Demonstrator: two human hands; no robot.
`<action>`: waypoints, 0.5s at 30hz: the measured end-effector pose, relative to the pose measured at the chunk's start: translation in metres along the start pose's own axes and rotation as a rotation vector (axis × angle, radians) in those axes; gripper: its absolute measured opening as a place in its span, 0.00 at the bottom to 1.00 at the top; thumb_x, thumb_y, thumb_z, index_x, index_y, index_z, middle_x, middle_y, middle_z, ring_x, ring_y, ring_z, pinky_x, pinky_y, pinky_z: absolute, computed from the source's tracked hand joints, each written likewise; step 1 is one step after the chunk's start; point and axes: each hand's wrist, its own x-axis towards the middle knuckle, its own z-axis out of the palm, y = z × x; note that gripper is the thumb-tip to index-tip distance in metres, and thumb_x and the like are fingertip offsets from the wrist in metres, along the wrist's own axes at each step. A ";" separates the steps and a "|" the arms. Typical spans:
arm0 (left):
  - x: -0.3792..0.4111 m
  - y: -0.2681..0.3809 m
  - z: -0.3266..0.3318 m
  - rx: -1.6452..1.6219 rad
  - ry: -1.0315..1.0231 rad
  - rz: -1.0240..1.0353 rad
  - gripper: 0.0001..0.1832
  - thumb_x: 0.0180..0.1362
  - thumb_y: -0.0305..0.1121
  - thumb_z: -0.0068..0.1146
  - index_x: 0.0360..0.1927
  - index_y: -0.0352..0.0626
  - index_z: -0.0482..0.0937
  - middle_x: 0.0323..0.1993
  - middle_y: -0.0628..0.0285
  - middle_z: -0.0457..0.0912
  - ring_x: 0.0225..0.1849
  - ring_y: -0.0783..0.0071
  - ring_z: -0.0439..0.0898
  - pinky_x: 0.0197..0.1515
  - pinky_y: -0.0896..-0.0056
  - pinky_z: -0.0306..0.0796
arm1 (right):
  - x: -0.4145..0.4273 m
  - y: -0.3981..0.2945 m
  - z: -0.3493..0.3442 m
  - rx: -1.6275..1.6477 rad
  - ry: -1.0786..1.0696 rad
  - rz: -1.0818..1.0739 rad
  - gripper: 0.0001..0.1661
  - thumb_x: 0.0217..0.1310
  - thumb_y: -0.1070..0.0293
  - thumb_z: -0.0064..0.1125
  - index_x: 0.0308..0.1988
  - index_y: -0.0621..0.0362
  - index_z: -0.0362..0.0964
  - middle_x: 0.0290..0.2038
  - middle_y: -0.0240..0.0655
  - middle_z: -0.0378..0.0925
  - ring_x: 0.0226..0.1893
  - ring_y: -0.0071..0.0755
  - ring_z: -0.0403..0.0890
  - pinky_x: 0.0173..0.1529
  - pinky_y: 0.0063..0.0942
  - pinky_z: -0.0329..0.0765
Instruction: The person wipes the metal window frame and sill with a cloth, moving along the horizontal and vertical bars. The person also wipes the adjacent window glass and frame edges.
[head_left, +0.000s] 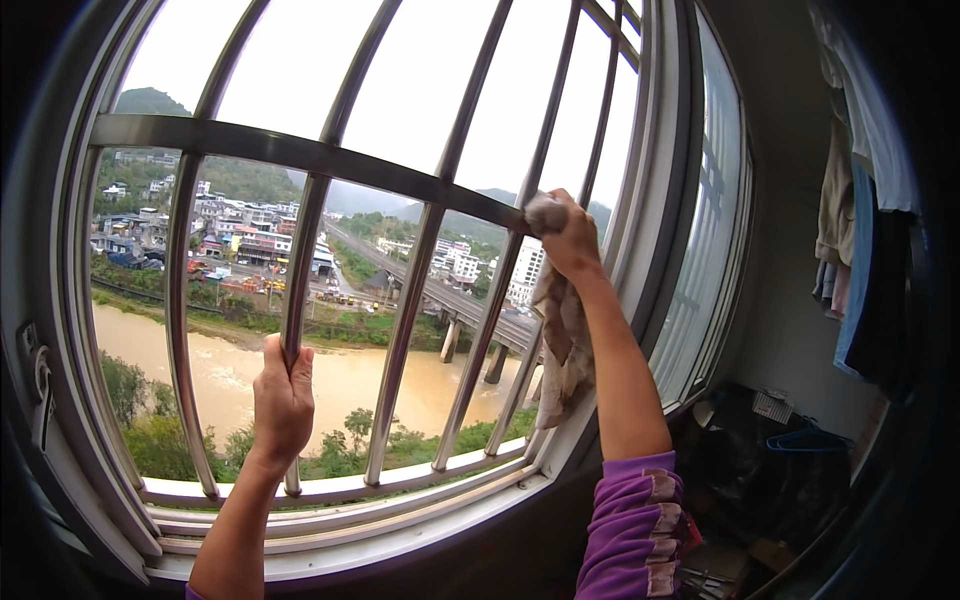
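My left hand (283, 401) is wrapped around a vertical metal bar (302, 259) of the window guard, below the crossbar. Up and to the right, my right hand (571, 236) grips a grey-brown cleaning cloth (564, 352). A bunched part of the cloth is pressed against the right part of the flat metal crossbar (262, 142), where an upright bar meets it. The rest of the cloth hangs down beneath my wrist, in front of the right-hand bars. My right fingertips are partly hidden behind the cloth and the hand itself.
The white window sill with sliding tracks (360, 544) runs below the bars. A glass pane (697, 247) stands at the right, and a window latch (41, 382) at the left. Clothes (862, 225) hang on the right above blue hangers (808, 439). Outside lies a muddy river (345, 382).
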 end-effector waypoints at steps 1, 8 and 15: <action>0.000 0.001 0.000 0.003 0.003 0.009 0.08 0.64 0.34 0.42 0.34 0.40 0.62 0.15 0.57 0.68 0.16 0.69 0.68 0.19 0.67 0.59 | 0.000 -0.010 0.000 0.049 0.003 0.028 0.20 0.41 0.76 0.54 0.41 0.55 0.67 0.31 0.47 0.78 0.38 0.53 0.79 0.44 0.44 0.73; 0.000 -0.010 -0.003 -0.078 -0.055 -0.066 0.09 0.65 0.36 0.42 0.33 0.41 0.63 0.14 0.63 0.63 0.16 0.77 0.62 0.19 0.71 0.56 | -0.020 0.013 0.019 0.202 0.333 -0.256 0.16 0.43 0.77 0.57 0.36 0.56 0.62 0.29 0.44 0.76 0.36 0.55 0.77 0.40 0.42 0.73; 0.001 -0.011 -0.007 -0.156 -0.115 -0.115 0.10 0.64 0.37 0.43 0.34 0.41 0.63 0.15 0.64 0.64 0.17 0.76 0.63 0.20 0.71 0.58 | -0.024 0.046 -0.004 -0.118 0.276 -0.395 0.15 0.47 0.75 0.56 0.38 0.53 0.63 0.31 0.40 0.76 0.37 0.50 0.77 0.46 0.40 0.69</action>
